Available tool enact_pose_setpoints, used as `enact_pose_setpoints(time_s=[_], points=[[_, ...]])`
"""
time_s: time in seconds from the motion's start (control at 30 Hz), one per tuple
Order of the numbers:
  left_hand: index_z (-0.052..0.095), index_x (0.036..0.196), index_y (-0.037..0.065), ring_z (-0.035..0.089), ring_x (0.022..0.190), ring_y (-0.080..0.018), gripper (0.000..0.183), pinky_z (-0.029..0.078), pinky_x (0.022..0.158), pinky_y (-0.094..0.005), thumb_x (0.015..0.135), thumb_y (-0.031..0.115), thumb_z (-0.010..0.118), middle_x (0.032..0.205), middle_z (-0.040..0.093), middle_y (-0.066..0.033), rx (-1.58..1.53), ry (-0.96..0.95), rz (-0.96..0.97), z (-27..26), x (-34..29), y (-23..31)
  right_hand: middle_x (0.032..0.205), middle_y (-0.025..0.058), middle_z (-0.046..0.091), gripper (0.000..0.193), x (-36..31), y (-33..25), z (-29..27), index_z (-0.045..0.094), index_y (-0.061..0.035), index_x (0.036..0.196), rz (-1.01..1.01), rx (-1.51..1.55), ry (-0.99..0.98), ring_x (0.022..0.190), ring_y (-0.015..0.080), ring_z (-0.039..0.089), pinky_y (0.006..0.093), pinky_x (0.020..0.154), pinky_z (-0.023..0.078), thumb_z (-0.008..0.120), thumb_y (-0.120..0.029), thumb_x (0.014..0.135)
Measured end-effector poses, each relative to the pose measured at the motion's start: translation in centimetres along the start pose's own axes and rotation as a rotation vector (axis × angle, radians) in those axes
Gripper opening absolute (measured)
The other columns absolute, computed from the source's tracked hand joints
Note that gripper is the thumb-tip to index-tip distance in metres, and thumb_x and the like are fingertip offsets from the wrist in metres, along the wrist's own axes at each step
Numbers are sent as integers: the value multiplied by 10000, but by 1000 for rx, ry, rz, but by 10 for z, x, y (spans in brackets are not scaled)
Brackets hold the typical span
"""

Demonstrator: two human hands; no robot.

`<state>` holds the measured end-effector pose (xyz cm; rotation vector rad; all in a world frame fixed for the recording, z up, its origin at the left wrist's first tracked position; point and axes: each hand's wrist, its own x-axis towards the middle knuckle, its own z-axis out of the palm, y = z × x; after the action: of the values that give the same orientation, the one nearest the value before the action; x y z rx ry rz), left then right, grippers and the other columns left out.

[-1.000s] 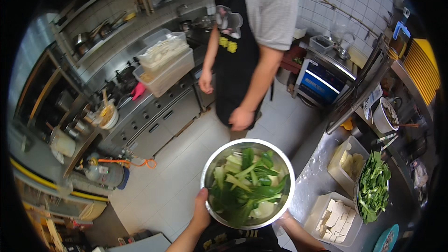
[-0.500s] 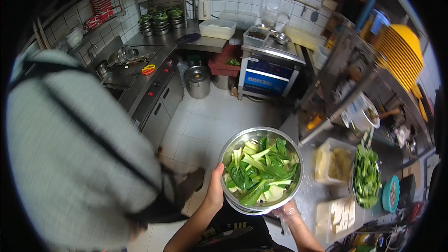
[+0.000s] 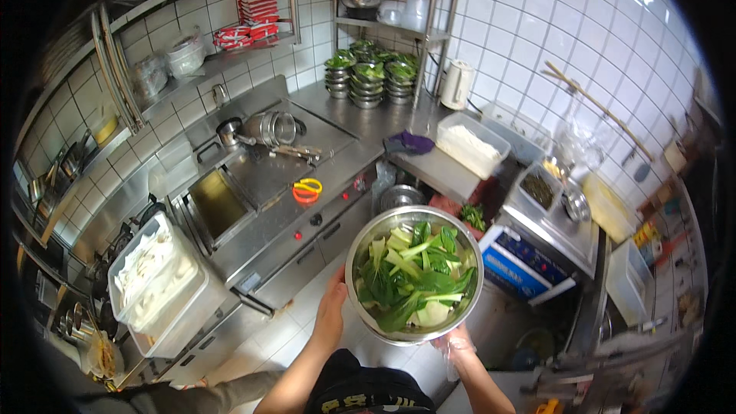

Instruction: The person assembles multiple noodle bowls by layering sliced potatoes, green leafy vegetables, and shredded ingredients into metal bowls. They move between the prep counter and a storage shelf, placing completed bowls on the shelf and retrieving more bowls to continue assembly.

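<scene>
Round silver steel bowl (image 3: 387,222), mouth up, is held in mid-air between the two hands and slightly ahead of them, above pale floor tiles (image 3: 295,314). From my remote station I log its contents: dark green leaves with pale green stalks (image 3: 414,276), loosely heaped. I note a second metal edge along the bowl's near side; whether another bowl is nested beneath, I cannot tell.

Left hand (image 3: 331,310): clamped on the bowl's near left side. Right hand (image 3: 458,343): clamped at the near right side, partly under the rim, with thin clear plastic (image 3: 450,366) about it. I see the hands apart from each other; most of the right one's fingers are hidden from me.

Surroundings, taken from the hands. Ahead and left of the left hand: looped red-and-yellow objects (image 3: 307,190) on a long stainless-steel counter (image 3: 333,116). Well to the left of that hand: a clear rectangular plastic tub (image 3: 198,300) with soft white contents. Far ahead of both: stacked small steel bowls topped with greens (image 3: 368,88), a white upright kettle (image 3: 458,84) and a crumpled purple cloth (image 3: 410,142). Ahead and right of the right hand, well apart from it: a steel appliance with a blue front panel (image 3: 510,272)
</scene>
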<state>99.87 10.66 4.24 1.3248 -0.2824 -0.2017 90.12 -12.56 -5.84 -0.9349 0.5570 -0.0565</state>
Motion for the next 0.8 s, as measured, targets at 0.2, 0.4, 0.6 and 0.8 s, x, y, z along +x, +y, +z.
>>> enact_pose_setpoints(time_s=[0.2, 0.4, 0.6, 0.8], points=[[306, 1403, 27, 345, 1301, -239, 701, 220, 1069, -375, 919, 526, 396, 1402, 386, -120, 79, 23, -21, -31, 167, -7, 880, 101, 655, 248, 160, -76, 74, 568, -24, 1090, -51, 62, -33, 599, 183, 610, 251, 405, 444, 590, -117, 861], [170, 1464, 205, 193, 1380, -253, 862, 143, 1068, -495, 812, 715, 409, 1497, 230, -24, 36, -109, -225, -56, 353, -15, 1167, 117, 582, 511, 309, -136, 122, 459, -21, 1244, 15, 92, -159, 914, 265, 641, 367, 627, 575, 687, -70, 790], [196, 1462, 171, 143, 1390, -246, 801, 127, 1083, -483, 853, 656, 387, 1495, 217, -61, -53, -118, -405, -103, 509, -33, 1089, 91, 622, 368, 462, -169, 187, 503, -103, 1205, 79, -350, -148, 880, 239, 639, 371, 640, 569, 553, -299, 898], [264, 1426, 94, 216, 1353, -234, 754, 165, 1083, -420, 860, 543, 478, 1462, 277, -93, -227, 258, -435, -170, 645, -71, 1167, 89, 571, 298, 670, -162, 271, 499, -48, 1191, -114, -520, -516, 1001, 234, 585, 377, 802, 508, 543, -107, 902]])
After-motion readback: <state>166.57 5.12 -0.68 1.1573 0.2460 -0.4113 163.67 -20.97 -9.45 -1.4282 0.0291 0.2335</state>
